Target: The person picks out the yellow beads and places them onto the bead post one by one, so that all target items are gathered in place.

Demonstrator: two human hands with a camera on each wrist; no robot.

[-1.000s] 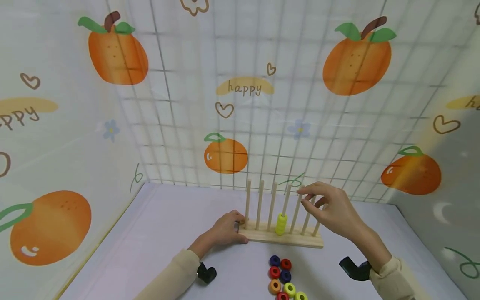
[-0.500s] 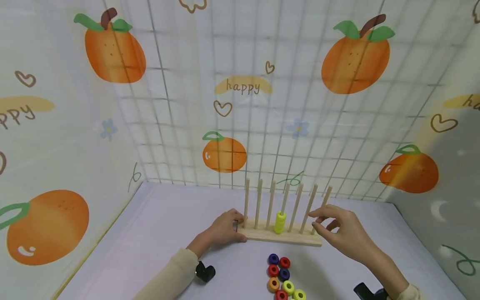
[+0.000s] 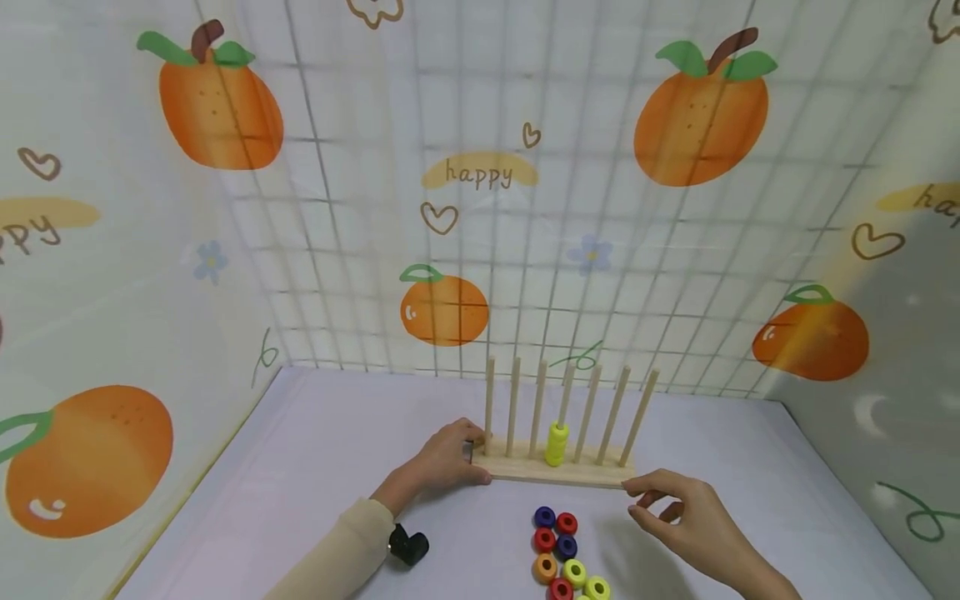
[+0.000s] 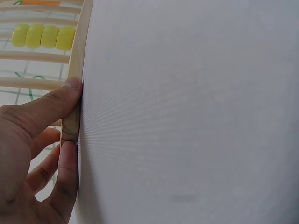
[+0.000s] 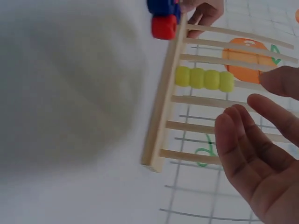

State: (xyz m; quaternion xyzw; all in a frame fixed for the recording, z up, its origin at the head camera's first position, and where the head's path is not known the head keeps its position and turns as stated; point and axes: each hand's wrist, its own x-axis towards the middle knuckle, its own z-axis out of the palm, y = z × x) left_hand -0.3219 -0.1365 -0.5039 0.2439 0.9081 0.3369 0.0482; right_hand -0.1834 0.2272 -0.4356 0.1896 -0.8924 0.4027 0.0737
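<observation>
A wooden peg rack [image 3: 525, 471] stands on the table, its upright pegs in a row. Several yellow beads [image 3: 557, 444] are stacked on the middle peg; the left wrist view shows these yellow beads [image 4: 44, 36] too. My left hand [image 3: 447, 456] grips the rack's left end, thumb on the front edge and fingers round the end, as the left hand [image 4: 51, 140] shows up close. Just in front of the rack's right end is my right hand [image 3: 686, 517], fingers loosely bent. In the right wrist view nothing lies between the fingers of this right hand [image 5: 257, 144].
Loose beads lie in front of the rack: blue [image 3: 544, 517], red [image 3: 567, 523], orange [image 3: 545, 567] and yellow [image 3: 574, 572], some cut off by the lower frame edge. A black strap piece [image 3: 408, 546] sits at the left wrist. Patterned cloth walls [image 3: 345, 250] enclose the table.
My right hand has come down from the peg tops, past the right pegs, to the front right of the rack. The left hand stays on the rack's end. The stacked beads look the same.
</observation>
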